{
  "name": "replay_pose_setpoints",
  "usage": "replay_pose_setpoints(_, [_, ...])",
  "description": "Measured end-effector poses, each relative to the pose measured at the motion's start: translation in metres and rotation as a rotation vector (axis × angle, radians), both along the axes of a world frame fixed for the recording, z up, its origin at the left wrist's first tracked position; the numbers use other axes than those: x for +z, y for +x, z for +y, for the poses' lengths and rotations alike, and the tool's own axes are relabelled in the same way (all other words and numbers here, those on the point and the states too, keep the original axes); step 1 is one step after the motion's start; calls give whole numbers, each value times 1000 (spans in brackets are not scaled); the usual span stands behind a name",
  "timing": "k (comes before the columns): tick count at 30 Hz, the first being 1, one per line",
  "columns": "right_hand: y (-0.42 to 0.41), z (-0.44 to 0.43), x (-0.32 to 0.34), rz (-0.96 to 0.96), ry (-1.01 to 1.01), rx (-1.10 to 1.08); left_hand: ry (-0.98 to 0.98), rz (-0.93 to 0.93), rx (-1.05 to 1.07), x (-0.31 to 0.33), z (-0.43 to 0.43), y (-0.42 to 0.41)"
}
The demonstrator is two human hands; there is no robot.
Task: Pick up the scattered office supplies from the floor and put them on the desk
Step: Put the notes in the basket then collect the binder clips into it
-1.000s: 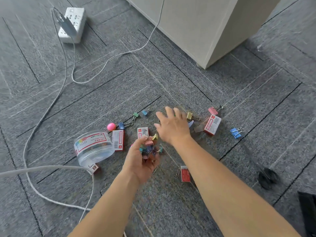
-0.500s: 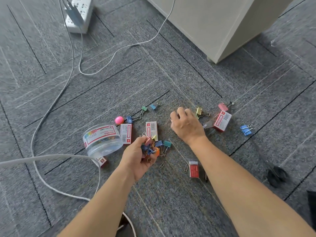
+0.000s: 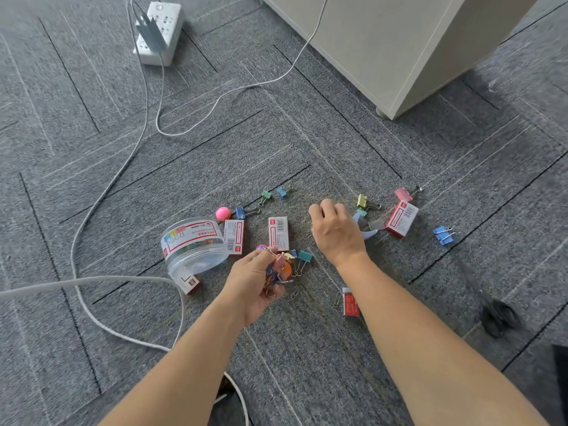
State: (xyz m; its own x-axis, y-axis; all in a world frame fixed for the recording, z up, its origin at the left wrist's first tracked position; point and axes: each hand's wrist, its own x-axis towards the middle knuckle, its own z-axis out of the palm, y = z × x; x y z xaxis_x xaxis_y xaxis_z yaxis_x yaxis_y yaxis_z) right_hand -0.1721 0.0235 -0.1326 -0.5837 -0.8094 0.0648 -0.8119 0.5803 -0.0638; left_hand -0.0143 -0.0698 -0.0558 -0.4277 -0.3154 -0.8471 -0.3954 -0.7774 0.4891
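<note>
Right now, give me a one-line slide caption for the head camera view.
Left hand grips colored binder clips; right hand curls beside red-and-white boxes scattered on gray carpet.

Grey floor carpet (image 3: 307, 133) streaked with thin pale and dark lines. White power strip (image 3: 159, 32) upper left, beige cabinet (image 3: 384, 35) upper right. Mid-frame: red-and-white staple boxes (image 3: 402, 218), a pink ball (image 3: 223, 213), blue, green, yellow and pink binder clips (image 3: 442, 235), and a clear tub (image 3: 193, 244) with a red-and-white label.
</note>
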Motion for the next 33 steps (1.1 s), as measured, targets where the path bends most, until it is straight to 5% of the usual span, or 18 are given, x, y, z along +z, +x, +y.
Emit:
replay_pose_setpoints(6, [-12, -1, 9, -200, -93, 49, 59, -80, 94, -2, -3, 2])
replay_pose_setpoints(11, [-4, 7, 42, -608, -671, -567, 88, -11, 132, -8, 7, -5])
replay_pose_setpoints(14, [22, 14, 70, -816, -838, -534, 78, -3, 179, -9, 20, -15])
replay_pose_setpoints(23, [94, 21, 78, -411, -502, -41, 277, 275, 222, -13, 37, -18])
replay_pose_setpoints(33, [108, 53, 83, -443, -495, 125, 398, 268, 424, -2, 55, -21])
